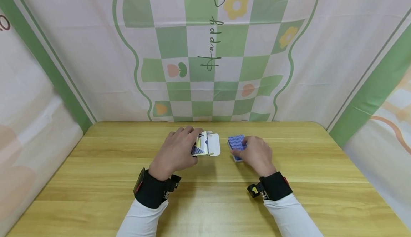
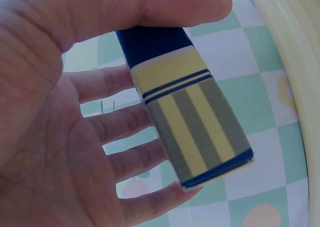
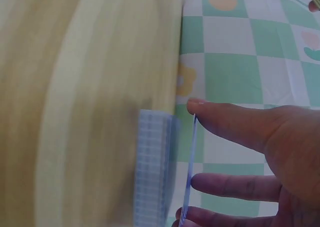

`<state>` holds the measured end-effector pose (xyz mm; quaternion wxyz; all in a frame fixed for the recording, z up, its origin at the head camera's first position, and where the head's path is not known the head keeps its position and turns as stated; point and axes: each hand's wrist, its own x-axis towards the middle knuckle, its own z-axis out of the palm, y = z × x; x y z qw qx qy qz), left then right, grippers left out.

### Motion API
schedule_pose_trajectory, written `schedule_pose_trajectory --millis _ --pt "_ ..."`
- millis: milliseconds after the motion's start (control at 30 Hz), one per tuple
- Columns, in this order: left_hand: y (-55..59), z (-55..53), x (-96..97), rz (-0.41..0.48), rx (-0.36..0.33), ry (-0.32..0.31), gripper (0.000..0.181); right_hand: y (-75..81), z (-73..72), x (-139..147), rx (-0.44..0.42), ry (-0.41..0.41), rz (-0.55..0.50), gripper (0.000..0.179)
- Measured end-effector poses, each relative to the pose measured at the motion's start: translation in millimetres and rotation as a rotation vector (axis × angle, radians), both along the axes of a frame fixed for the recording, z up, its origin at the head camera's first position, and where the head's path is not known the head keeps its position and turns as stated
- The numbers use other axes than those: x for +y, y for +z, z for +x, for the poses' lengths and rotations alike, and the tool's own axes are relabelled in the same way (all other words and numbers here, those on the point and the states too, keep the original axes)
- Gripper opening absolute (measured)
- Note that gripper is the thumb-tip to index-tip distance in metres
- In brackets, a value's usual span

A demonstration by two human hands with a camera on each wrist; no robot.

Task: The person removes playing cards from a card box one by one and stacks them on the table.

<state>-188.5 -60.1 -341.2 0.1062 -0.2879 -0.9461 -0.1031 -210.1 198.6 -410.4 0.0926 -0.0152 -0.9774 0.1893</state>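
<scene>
My left hand (image 1: 178, 151) grips a playing card box (image 1: 200, 146) by its edges, above the table, its white flap standing out to the right. In the left wrist view the box's striped narrow side (image 2: 185, 117) faces the camera, thumb on one edge and fingers behind. To the right, my right hand (image 1: 257, 155) pinches a thin playing card (image 3: 189, 172), or a few together, by the edges between thumb and fingers. Just under it a blue-backed deck of cards (image 3: 150, 172) lies on the table, apart from the pinched card; how many cards I hold cannot be told.
The wooden table (image 1: 112, 180) reaches to a back edge where a green-and-white checkered cloth (image 1: 202, 87) hangs. More cloth hangs at the left and right sides. Black bands with small cameras wrap both wrists (image 1: 151, 188).
</scene>
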Motion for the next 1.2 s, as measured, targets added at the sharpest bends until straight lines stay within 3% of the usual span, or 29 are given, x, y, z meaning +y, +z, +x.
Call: schedule_pose_trajectory --millis 700,1200 --pt "0.0 0.1 -0.5 0.0 -0.008 -0.004 0.074 -12.0 -1.8 -3.8 0.041 -0.011 0.045 0.05" --pt "0.7 1.7 -0.5 -0.004 -0.011 -0.009 0.073 -9.8 0.1 -4.2 -0.017 0.001 0.049 0.054"
